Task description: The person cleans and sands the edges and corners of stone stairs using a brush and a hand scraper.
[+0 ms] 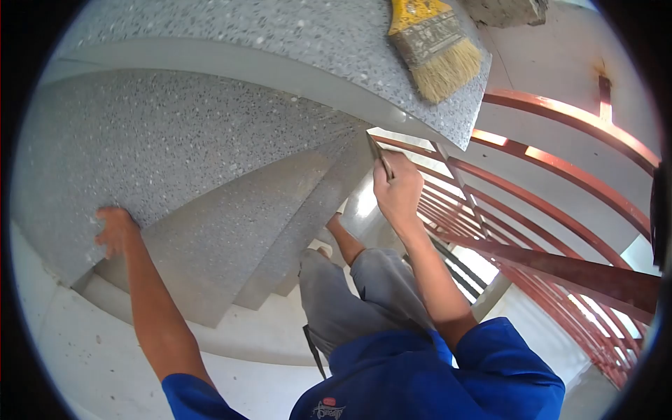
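My left hand (115, 231) rests with spread fingers on the speckled grey terrazzo stair tread (161, 133), near its front edge at the left. Higher up on the right, my right hand (397, 187) is closed around a thin, flat, pointed tool (379, 152). That tool's tip meets or nearly meets the tread's narrow inner end; contact cannot be made out, and its handle is hidden in my fist. On the step above lies a paintbrush (437, 52) with a yellow handle and pale, splayed bristles, apart from both hands.
Red-brown metal railings (560, 161) curve along the right side, close to my right arm. Lower winding steps (231, 231) drop away below the tread. A white wall (91, 336) borders the stairs at the left. A rough grey chunk (507, 10) shows at the top right.
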Available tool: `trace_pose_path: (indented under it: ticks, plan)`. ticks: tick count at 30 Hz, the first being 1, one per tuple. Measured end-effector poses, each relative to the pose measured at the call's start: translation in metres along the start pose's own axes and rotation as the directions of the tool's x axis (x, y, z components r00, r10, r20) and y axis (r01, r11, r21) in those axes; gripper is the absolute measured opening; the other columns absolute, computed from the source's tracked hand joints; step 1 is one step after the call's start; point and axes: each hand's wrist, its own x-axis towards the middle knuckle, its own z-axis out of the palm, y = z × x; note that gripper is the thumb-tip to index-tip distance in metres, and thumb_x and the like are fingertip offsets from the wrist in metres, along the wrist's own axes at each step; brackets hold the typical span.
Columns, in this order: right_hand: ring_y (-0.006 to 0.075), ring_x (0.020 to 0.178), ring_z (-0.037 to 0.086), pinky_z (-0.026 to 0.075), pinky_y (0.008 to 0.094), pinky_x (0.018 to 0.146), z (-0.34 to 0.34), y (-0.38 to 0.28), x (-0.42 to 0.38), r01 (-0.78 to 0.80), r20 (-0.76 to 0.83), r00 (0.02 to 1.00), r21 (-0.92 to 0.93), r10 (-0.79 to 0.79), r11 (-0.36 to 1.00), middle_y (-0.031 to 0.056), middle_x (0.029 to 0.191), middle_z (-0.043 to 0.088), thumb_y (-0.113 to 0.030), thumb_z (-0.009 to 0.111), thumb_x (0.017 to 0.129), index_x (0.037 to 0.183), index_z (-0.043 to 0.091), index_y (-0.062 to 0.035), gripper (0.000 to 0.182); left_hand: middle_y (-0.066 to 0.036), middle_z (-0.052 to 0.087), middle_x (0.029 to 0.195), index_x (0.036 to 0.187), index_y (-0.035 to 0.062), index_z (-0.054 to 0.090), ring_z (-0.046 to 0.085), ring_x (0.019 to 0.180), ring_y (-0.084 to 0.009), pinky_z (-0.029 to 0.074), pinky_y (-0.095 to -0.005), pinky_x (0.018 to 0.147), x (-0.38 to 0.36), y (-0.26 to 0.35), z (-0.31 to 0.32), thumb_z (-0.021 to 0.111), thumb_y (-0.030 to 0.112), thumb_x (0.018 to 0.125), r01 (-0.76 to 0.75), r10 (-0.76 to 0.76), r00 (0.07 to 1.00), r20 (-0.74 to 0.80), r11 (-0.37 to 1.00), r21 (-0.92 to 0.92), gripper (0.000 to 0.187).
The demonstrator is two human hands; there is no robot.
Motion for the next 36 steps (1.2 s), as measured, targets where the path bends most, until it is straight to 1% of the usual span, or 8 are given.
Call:
trace_pose_path:
  ticks: [4, 7, 10, 11, 19, 22, 28, 36]
  plan:
    - [0.033, 0.081, 0.063, 0.054, 0.0417, 0.066, 0.014, -0.005, 0.028, 0.144, 0.148, 0.984, -0.321, -0.101, 0.936, 0.0135, 0.102, 0.063, -0.004, 0.06, 0.074, 0.101, 0.062, 0.0006, 0.028, -0.041, -0.005, 0.148, 0.148, -0.0025, 0.008, 0.029, 0.13, -0.0558, 0.03, -0.0563, 0.106, -0.087, 0.06, -0.063, 0.038, 0.057, 0.086, 0.072, -0.067, 0.996, 0.058, 0.993, -0.093, 0.091]
    - [0.0316, 0.077, 0.063, 0.054, 0.0409, 0.062, 0.033, -0.009, 0.026, 0.182, 0.234, 0.968, -0.418, -0.088, 0.89, 0.0121, 0.094, 0.063, -0.004, 0.06, 0.072, 0.095, 0.062, -0.0009, 0.023, -0.041, -0.004, 0.148, 0.148, -0.0016, 0.009, 0.03, 0.13, -0.056, 0.031, -0.0571, 0.105, -0.044, 0.029, -0.03, 0.039, 0.057, 0.085, 0.046, -0.043, 0.998, 0.051, 0.997, -0.056, 0.091]
    - [0.0308, 0.074, 0.062, 0.053, 0.0404, 0.061, 0.026, -0.006, 0.023, 0.351, 0.172, 0.934, -0.267, -0.314, 0.898, 0.0115, 0.085, 0.062, -0.004, 0.061, 0.071, 0.092, 0.062, -0.0016, 0.021, -0.041, -0.002, 0.148, 0.148, -0.001, 0.011, 0.032, 0.129, -0.0558, 0.032, -0.0574, 0.104, -0.025, 0.021, -0.022, 0.04, 0.057, 0.085, 0.05, -0.049, 0.998, 0.038, 0.999, -0.023, 0.091]
    - [0.0305, 0.075, 0.062, 0.053, 0.0402, 0.061, 0.018, -0.018, 0.034, 0.218, 0.162, 0.972, -0.327, -0.172, 0.92, 0.011, 0.079, 0.06, -0.004, 0.062, 0.069, 0.089, 0.062, -0.0018, 0.02, -0.041, -0.002, 0.148, 0.148, -0.0008, 0.012, 0.033, 0.129, -0.0556, 0.032, -0.0574, 0.104, -0.037, 0.027, -0.031, 0.04, 0.057, 0.084, 0.072, -0.072, 0.997, 0.037, 0.997, -0.014, 0.091]
    - [0.03, 0.078, 0.061, 0.053, 0.0383, 0.064, 0.037, -0.06, 0.055, 0.433, 0.228, 0.895, -0.244, -0.383, 0.867, 0.0136, 0.086, 0.06, -0.008, 0.061, 0.074, 0.091, 0.062, 0.0007, 0.019, -0.042, 0.001, 0.147, 0.148, 0.0004, 0.015, 0.036, 0.127, -0.0548, 0.034, -0.0564, 0.103, 0.002, 0.004, 0.006, 0.043, 0.058, 0.083, 0.053, -0.053, 0.997, -0.047, 0.999, -0.001, 0.091]
    - [0.0273, 0.078, 0.062, 0.054, 0.0361, 0.06, 0.068, -0.079, 0.048, 0.618, 0.281, 0.785, -0.311, -0.552, 0.722, 0.0127, 0.087, 0.059, -0.01, 0.059, 0.076, 0.089, 0.061, 0.0009, 0.017, -0.042, 0.001, 0.147, 0.148, 0.0005, 0.015, 0.035, 0.128, -0.0544, 0.034, -0.0562, 0.103, -0.018, 0.025, -0.013, 0.043, 0.058, 0.084, 0.08, -0.079, 0.995, -0.067, 0.997, 0.004, 0.091]
    - [0.0228, 0.077, 0.06, 0.052, 0.0311, 0.049, 0.089, -0.1, 0.075, 0.627, 0.339, 0.777, -0.504, -0.531, 0.595, 0.013, 0.089, 0.059, -0.012, 0.06, 0.074, 0.082, 0.059, -0.0002, 0.014, -0.042, 0.001, 0.147, 0.148, 0.0005, 0.014, 0.032, 0.13, -0.0536, 0.033, -0.0558, 0.103, -0.019, 0.023, -0.013, 0.042, 0.059, 0.084, 0.084, -0.083, 0.995, -0.057, 0.996, 0.017, 0.091]
    - [0.0244, 0.074, 0.058, 0.053, 0.0336, 0.057, 0.084, -0.103, 0.067, 0.76, 0.308, 0.65, -0.302, -0.695, 0.576, 0.0138, 0.087, 0.056, -0.013, 0.059, 0.077, 0.083, 0.058, 0.0011, 0.016, -0.042, 0.002, 0.147, 0.148, 0.0006, 0.013, 0.031, 0.131, -0.0524, 0.033, -0.0554, 0.104, 0.011, 0.002, 0.005, 0.041, 0.06, 0.084, 0.036, -0.038, 0.998, -0.056, 0.999, -0.02, 0.091]
